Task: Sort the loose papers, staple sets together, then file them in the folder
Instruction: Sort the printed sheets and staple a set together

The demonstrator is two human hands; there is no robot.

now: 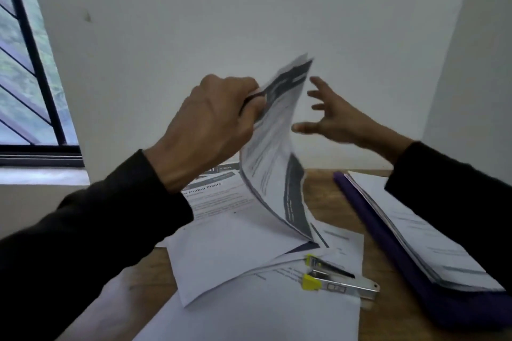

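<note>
Papers, a thin set of printed sheets, stand nearly upright at the centre of the frame, their lower corner touching the loose sheets spread on the table. My left hand pinches the set at its upper left edge, fingers curled round it. My right hand is off the set, just to its right, fingers spread and holding nothing.

What worries me is that only one edge is held. The sheets bow and fan apart at the top, so I judge they could slide out of square before they reach the stapler, and a staple would then catch only some of them. The lower corner dragging over the loose sheets could also pull one along into the wrong set. The stapler lies open at lower centre, partly tucked under a sheet corner, so reaching for it may disturb the pile.

The set shows white pages with grey text blocks and dark grey header bands; motion blur hides the wording. Beneath my left wrist a sheet reads something about potted plants. At the right of the frame the purple folder lies open with a stack of pages already inside, my right sleeve crossing over it. A barred window fills the upper left.
</note>
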